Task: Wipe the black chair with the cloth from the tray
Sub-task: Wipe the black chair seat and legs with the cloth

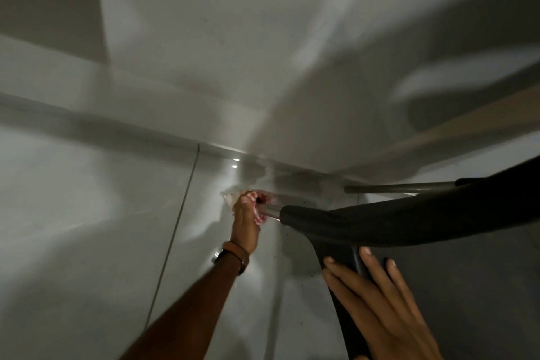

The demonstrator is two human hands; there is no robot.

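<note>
The black chair (pixel 409 219) lies tipped over at the right, its dark seat and back filling the lower right. A shiny metal leg (pixel 270 210) sticks out leftward from it, and a second leg (pixel 397 187) shows higher up. My left hand (pixel 245 225) is closed around a red-and-white cloth (pixel 258 203), pressed on the end of the nearer metal leg. My right hand (pixel 380 301) grips the edge of the black chair, fingers spread flat over it. The tray is out of view.
Glossy pale floor tiles (pixel 102 213) with a dark grout line lie at the left. A white wall with a skirting strip (pixel 117 123) meets the floor behind. The picture is blurred and dim. A brown-strapped watch (pixel 233 254) sits on my left wrist.
</note>
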